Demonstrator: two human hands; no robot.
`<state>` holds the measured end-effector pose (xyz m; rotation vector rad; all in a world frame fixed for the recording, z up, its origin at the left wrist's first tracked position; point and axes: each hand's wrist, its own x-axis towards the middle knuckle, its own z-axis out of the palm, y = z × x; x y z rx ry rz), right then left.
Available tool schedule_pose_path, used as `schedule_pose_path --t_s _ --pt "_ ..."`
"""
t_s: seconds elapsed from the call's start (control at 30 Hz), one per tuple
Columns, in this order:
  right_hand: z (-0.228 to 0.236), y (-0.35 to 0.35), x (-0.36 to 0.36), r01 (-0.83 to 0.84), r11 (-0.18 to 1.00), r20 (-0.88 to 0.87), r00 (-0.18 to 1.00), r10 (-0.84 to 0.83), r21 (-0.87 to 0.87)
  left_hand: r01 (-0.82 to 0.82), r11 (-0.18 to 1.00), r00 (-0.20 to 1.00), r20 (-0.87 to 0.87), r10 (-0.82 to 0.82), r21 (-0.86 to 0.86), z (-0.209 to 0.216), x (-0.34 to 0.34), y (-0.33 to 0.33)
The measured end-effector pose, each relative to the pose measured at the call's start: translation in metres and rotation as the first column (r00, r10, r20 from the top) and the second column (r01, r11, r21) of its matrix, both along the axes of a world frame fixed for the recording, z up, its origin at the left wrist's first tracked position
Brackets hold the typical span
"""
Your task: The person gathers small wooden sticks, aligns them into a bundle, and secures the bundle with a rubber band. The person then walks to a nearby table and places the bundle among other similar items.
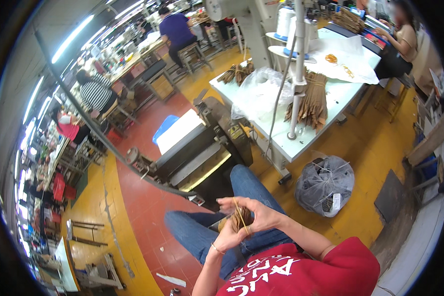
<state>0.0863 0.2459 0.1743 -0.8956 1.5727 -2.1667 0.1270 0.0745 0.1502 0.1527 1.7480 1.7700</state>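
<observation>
A small bundle of brown strips (241,218) sits over my lap, gripped from both sides. My left hand (226,238), with a thin bracelet at the wrist, closes on it from below. My right hand (260,213) closes over its top and far side. A thin tan band (237,206) runs from my right fingers down across the bundle. My knees in blue jeans (246,185) lie beneath the hands.
A dark machine (202,148) stands just past my knees. Beyond it, a white table (301,143) carries bundles of brown strips (312,104), a clear plastic bag (256,89) and thread cones (285,22). A grey bag (325,185) lies on the yellow floor. Other people work farther off.
</observation>
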Motion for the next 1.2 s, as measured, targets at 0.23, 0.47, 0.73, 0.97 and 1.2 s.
schedule_pose_path --t_s 0.23,0.47,0.73,0.97,1.2 --pt "0.017 -0.034 -0.018 0.21 0.822 -0.7 0.655 0.283 0.529 -0.196 0.795 0.575 -0.724 -0.381 -0.574 -0.028 0.002 0.009" --pt "-0.007 -0.032 -0.114 0.324 0.588 -0.553 0.792 0.26 0.741 -0.516 0.855 0.805 -0.364 0.468 -0.042 0.015 -0.018 -0.067" --pt "-0.021 -0.098 -0.058 -0.067 0.74 0.485 0.715 0.503 -0.669 -0.819 0.506 0.534 0.041 0.844 0.27 -0.014 -0.021 -0.094" --pt "-0.038 -0.126 -0.088 0.163 0.985 0.367 0.914 -0.17 0.051 -0.735 0.637 0.608 -0.192 0.771 0.231 0.006 -0.034 -0.077" --pt "-0.017 -0.146 -0.124 -0.331 0.907 0.031 0.942 0.335 0.261 -0.282 0.945 0.959 0.013 0.284 0.166 -0.034 -0.06 -0.126"
